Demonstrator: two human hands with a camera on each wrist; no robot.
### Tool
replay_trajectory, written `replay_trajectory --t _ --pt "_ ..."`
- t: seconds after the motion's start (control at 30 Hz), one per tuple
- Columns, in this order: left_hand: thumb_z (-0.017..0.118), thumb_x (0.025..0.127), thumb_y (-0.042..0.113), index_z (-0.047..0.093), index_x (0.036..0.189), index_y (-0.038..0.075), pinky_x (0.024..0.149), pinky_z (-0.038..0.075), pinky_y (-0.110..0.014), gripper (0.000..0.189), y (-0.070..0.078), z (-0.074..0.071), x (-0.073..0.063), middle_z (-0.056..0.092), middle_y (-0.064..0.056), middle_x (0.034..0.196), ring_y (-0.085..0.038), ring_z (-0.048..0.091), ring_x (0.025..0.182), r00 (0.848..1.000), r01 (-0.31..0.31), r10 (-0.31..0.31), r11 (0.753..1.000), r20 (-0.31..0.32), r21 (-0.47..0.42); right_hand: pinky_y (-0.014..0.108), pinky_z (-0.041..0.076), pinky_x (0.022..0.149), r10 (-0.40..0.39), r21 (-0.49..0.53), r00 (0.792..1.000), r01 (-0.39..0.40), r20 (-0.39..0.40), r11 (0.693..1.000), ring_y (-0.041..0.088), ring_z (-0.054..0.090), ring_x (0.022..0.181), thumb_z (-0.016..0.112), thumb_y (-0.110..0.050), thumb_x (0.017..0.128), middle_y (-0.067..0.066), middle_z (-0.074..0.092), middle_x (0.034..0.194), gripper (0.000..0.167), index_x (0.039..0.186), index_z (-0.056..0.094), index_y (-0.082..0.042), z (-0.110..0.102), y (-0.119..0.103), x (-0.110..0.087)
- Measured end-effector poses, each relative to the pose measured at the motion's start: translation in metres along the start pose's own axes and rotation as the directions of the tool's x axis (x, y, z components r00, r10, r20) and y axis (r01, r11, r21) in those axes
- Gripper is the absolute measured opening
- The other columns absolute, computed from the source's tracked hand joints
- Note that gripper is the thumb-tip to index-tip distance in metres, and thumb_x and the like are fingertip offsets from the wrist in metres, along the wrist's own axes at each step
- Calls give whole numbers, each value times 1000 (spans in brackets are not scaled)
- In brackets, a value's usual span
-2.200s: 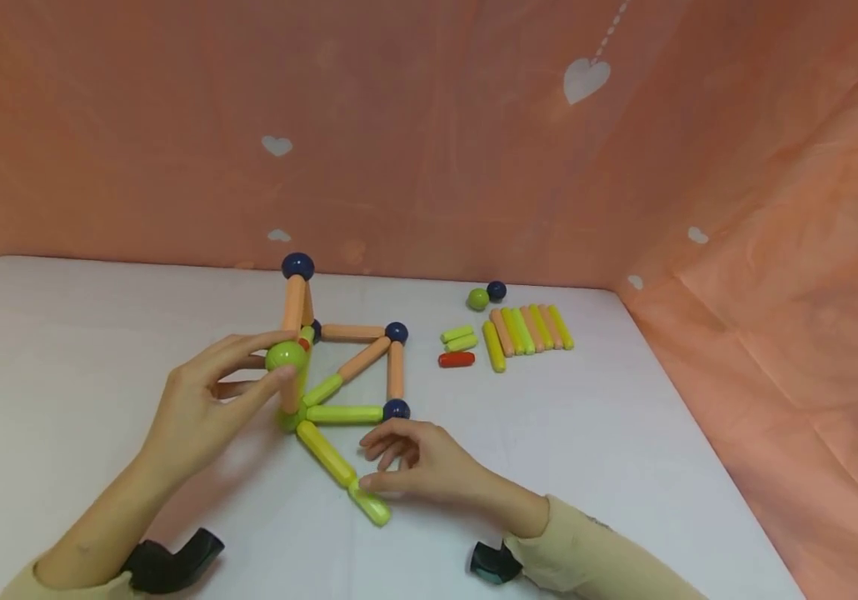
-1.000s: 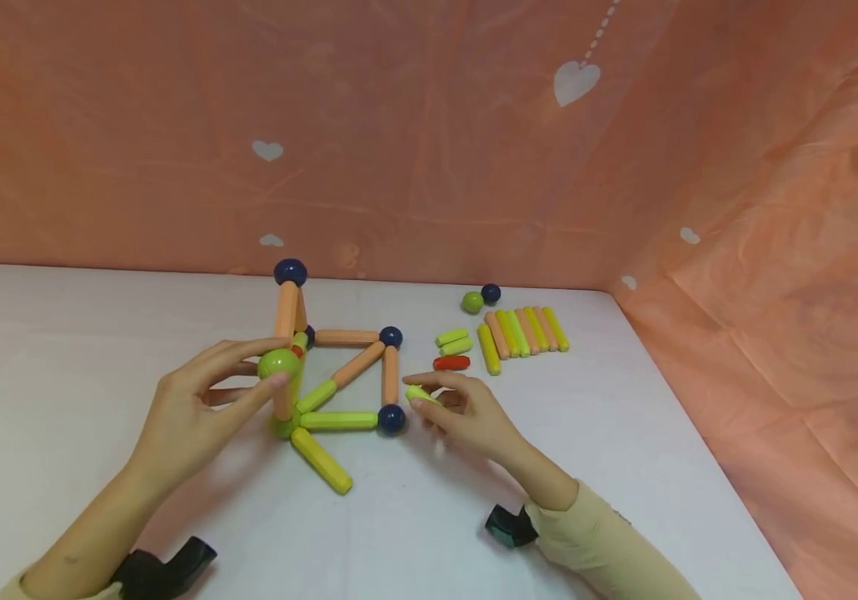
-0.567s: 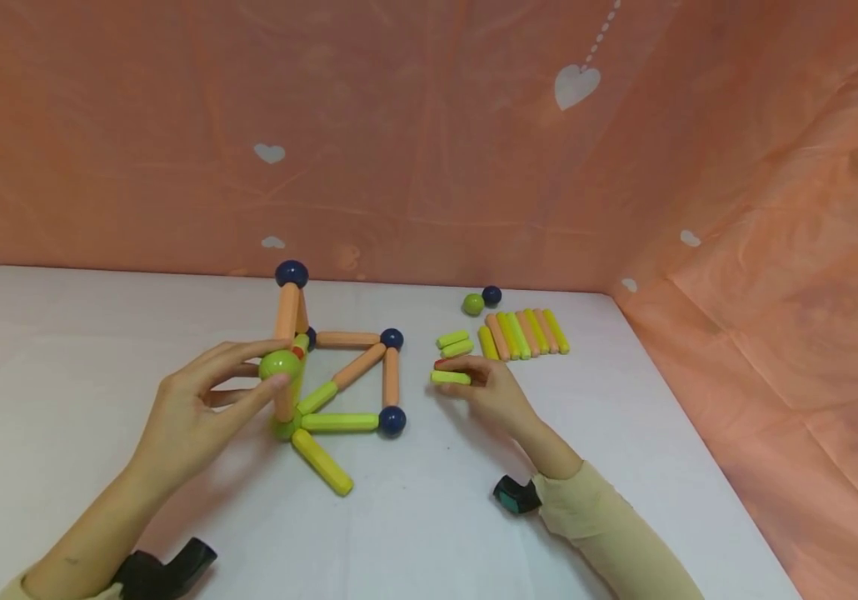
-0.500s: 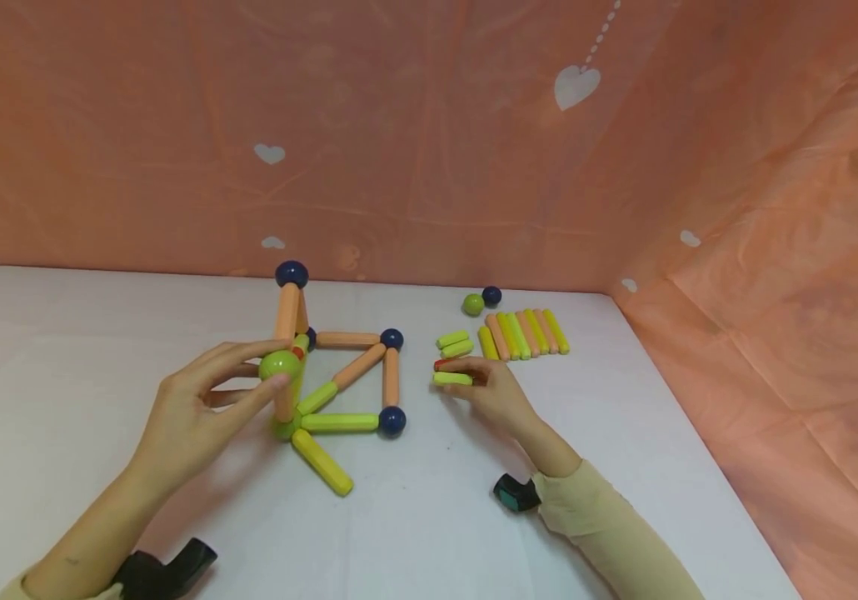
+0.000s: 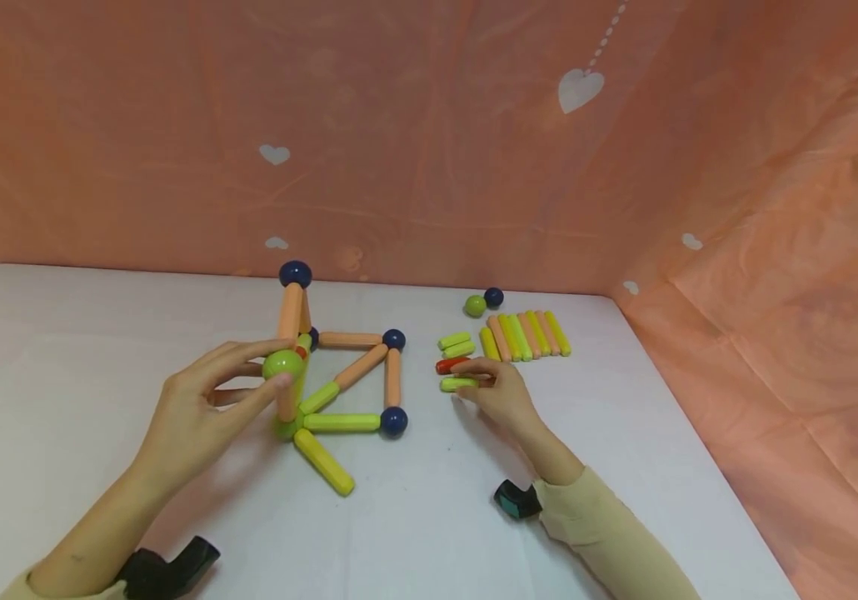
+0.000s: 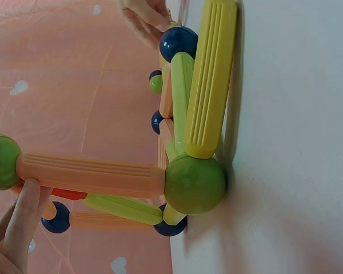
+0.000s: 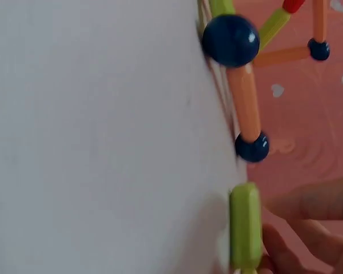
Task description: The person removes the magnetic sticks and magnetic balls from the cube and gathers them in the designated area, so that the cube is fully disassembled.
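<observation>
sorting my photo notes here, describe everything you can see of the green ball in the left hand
The green ball is round, smooth and glossy, and looks like plastic. Raised above the table, it sits at the upper end of an upright peach stick, whose other end meets a lower green ball. The left hand pinches it between thumb and finger. Whether the red stick behind touches it is unclear.

Beige slvs (image 5: 609, 533); blk angular wrist cams (image 5: 167, 575), R one w/ teal patch (image 5: 509, 506).
</observation>
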State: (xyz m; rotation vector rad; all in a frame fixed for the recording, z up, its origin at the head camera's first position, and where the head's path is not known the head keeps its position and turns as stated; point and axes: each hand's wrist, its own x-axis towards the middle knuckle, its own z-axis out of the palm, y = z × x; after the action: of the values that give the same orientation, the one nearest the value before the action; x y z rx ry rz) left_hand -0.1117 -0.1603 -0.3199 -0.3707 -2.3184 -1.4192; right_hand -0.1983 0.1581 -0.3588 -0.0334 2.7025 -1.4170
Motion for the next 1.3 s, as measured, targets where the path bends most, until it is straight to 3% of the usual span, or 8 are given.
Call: replay_trajectory --t 0.13,0.23,0.33,0.53,0.77,0.9,1.13,1.3 --pt "72 86 10 67 121 21 74 52 -9 37 1 -1 0 64 15 108 1 58 94 1000 4 -4 1000 0 10 35 47 87 -174 19 984 175 -28 984 25 59 104 70 -6 85 8 69 110 17 102 72 -7 8 -10 -15" --pt "72 86 12 67 121 22 74 52 -10 37 1 -1 0 64 14 109 0 58 94 1000 10 -10 1000 -2 18 31 50 86 -306 51 951 304 43 951 25 61 102 71 -7 84 10 69 106 18 102 71 -5 21 -19 -27" --pt "72 86 12 67 121 23 74 52 -10 36 0 -1 0 64 12 108 -1 58 94 1000 7 -7 1000 -2 22 24 52 79 -362 137 920 343 150 929 21 63 93 71 -9 85 12 68 103 21 105 69 -3 37 -26 -36" --pt "71 87 13 67 120 23 74 52 -10 35 -1 1 0 64 12 108 -1 59 94 1000 7 -7 1000 2 20 19 53 73 -358 238 882 293 307 926 8 64 84 71 -11 86 13 69 101 24 108 67 -2 64 -37 -45" --pt "71 88 13 66 122 23 74 52 -10 36 1 1 1 64 13 109 -1 59 94 1000 16 -16 1000 2 7 15 52 74 -336 172 830 289 445 942 2 62 84 77 -15 82 7 68 106 33 112 66 -5 83 -45 -51" --pt "71 87 12 66 122 23 74 52 -10 37 0 1 1 64 16 109 0 58 95 1000 11 -11 1000 1 2 13 50 68 -318 74 797 328 514 942 0 55 76 81 -15 77 -3 64 96 42 114 64 -6 89 -47 -53" --pt "71 87 12 66 122 23 74 52 -9 37 0 1 2 63 17 109 1 58 95 1000 10 -10 1000 2 5 12 49 69 -326 -26 776 402 540 915 -2 51 76 74 -4 80 -5 61 89 38 117 65 -6 89 -49 -52" --pt "71 87 12 66 123 23 74 51 -8 38 -2 0 2 63 18 109 2 58 95 1000 13 -13 1000 8 10 13 46 74 -363 -28 733 461 575 887 -2 50 82 69 -6 85 -3 67 100 33 118 68 -11 83 -44 -51"
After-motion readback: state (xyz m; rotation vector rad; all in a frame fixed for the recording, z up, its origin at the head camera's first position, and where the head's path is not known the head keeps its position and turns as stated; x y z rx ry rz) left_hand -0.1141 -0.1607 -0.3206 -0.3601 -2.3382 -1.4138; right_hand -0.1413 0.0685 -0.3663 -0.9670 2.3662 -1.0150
